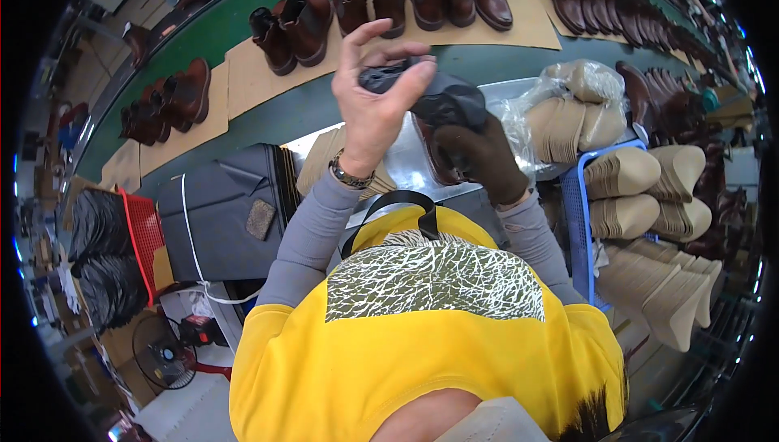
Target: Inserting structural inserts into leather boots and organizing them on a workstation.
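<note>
My bare left hand [373,105], with a dark bracelet at the wrist, grips one end of a black crumpled, soft-looking piece [451,106] between thumb and fingers. Its other end reaches toward my right hand [487,158], which wears a dark brown glove. That gloved hand is closed around a reddish-brown leather boot [428,151], mostly hidden below the black piece. Beneath them lies a shiny metal plate [398,143]. A stack of beige insole-shaped sheets [322,156] stands left of the plate, partly behind my left forearm.
Brown boots [308,28] line cardboard [527,24] on the green bench. At right, a blue basket [578,223] holds stacked beige forms [621,172]; a plastic-wrapped stack [560,125] is beside it. At left are dark sheets [215,223], a red basket [142,239] and a fan [166,353].
</note>
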A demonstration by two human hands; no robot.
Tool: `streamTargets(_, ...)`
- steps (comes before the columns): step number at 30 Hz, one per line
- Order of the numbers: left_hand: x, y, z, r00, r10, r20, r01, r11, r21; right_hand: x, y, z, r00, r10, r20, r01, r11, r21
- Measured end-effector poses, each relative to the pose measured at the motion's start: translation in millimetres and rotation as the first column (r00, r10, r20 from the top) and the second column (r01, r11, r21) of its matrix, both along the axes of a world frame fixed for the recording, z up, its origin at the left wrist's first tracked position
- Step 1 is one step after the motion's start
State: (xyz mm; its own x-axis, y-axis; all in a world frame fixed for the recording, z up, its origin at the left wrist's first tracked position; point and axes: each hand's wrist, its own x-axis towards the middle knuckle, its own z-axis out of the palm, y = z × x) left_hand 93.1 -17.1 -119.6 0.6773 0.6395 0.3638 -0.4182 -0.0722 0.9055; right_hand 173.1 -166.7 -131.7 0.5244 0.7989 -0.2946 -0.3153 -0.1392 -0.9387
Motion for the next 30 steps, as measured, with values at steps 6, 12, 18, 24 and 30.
streamTargets(6,38.9,15.1,-44.3,0.882,-0.394,-0.259,0.46,0.838,0.292,14.7,-75.6,-18.1,0.961,-0.254,0.109,0.247,0.967,0.066)
streamTargets(12,73.5,-1.3,-115.3,0.81,-0.146,-0.568,0.578,0.357,0.734,-12.9,-110.9,-31.1,0.943,-0.326,0.063,0.331,0.94,-0.087)
streamTargets(18,86.5,-19.8,-127.7,0.935,0.037,-0.354,0.272,0.567,0.778,-20.7,-105.4,-31.7,0.386,-0.184,0.904,0.574,0.815,-0.079)
streamTargets(24,68.1,-54.2,-141.9,0.979,0.061,-0.194,0.152,0.414,0.897,-20.5,-82.4,-46.2,0.144,0.273,0.951,0.577,0.757,-0.305)
streamTargets(30,41.7,-69.1,-146.4,0.978,0.031,-0.207,0.154,0.567,0.809,6.9,-63.8,-68.5,0.664,0.046,0.746,0.305,0.895,-0.327)
